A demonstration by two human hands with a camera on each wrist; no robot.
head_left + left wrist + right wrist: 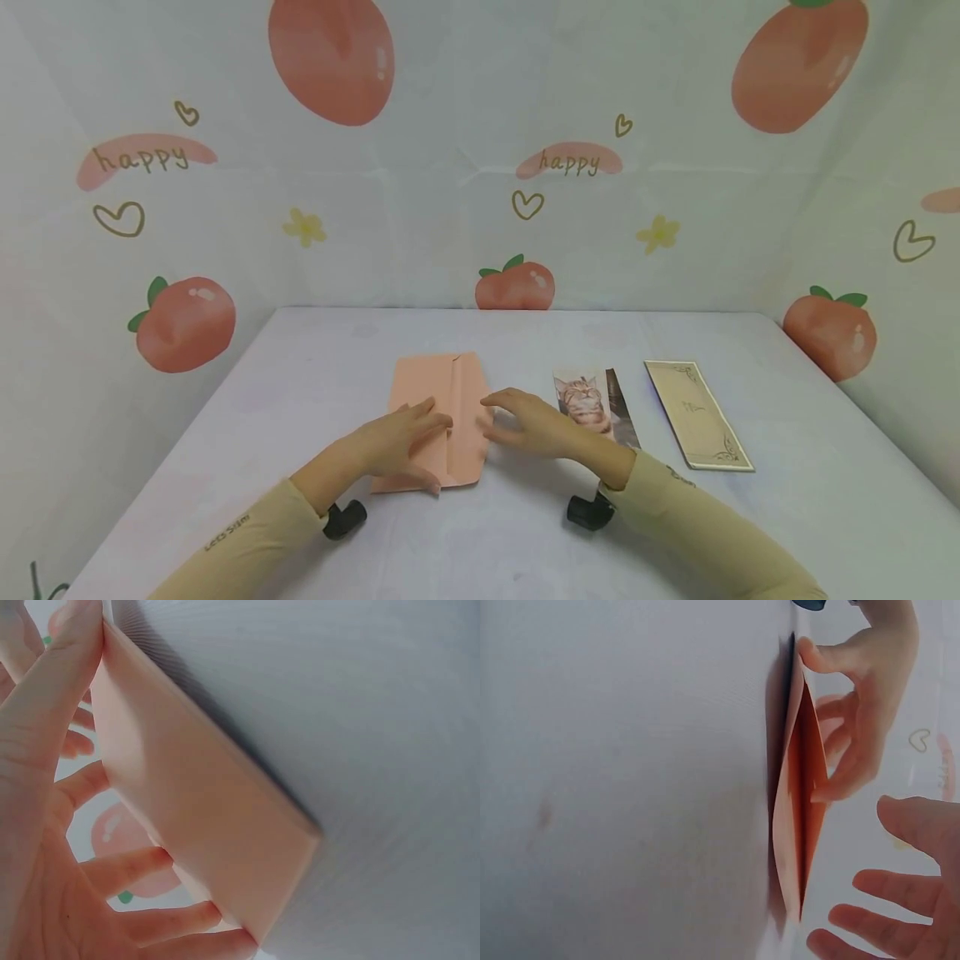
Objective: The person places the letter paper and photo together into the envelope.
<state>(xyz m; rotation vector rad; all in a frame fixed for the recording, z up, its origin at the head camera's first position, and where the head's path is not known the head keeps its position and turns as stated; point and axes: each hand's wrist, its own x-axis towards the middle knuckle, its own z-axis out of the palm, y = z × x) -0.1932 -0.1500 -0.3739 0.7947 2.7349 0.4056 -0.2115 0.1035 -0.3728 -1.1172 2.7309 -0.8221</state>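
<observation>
A salmon-pink envelope lies on the table with its flap folded out to the right. My left hand rests across it, fingers spread over the upper face and thumb by the near edge. From the left wrist, several fingertips touch the pink envelope. Its mouth gapes in the right wrist view, showing a darker orange inside; a left fingertip touches the mouth's edge. My right hand is beside the flap, fingers apart and holding nothing. Whether its fingertips touch the flap is unclear in the head view.
Right of the envelope lies a cat picture, overlapping a darker picture, partly behind my right forearm. A beige card with ornamented corners lies farther right. A black device sits under each wrist. A printed cloth hangs behind the table.
</observation>
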